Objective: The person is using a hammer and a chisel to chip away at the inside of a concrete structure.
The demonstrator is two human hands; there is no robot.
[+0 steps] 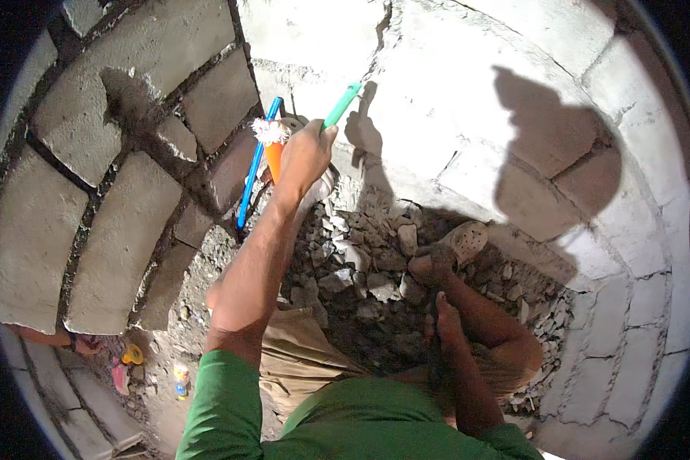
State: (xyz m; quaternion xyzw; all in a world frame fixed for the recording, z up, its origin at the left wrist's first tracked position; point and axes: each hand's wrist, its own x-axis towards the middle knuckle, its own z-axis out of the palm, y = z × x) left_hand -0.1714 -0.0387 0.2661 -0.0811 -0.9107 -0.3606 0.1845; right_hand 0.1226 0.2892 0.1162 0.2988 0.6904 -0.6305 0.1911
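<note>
My left hand (308,157) is closed around a slim green tool (343,105). The tool's far tip is at a crack in the pale, brightly lit stone blocks (429,100); its exact kind does not show. Just left of this hand stands an orange tapered handle (274,159) topped with white bristles, like a brush. Beside it leans a long blue rod (257,162). My right hand (439,322) hangs low in shadow by my bent leg, near the foot, its fingers too dark to make out.
Loose rubble (360,268) lies between my feet, one in a perforated shoe (468,242). Mortared blocks (123,230) curve up at left. At lower left are another person's hand (88,343), a yellow ring-shaped thing (133,353), a pink-red object (120,378) and a small bottle (181,381).
</note>
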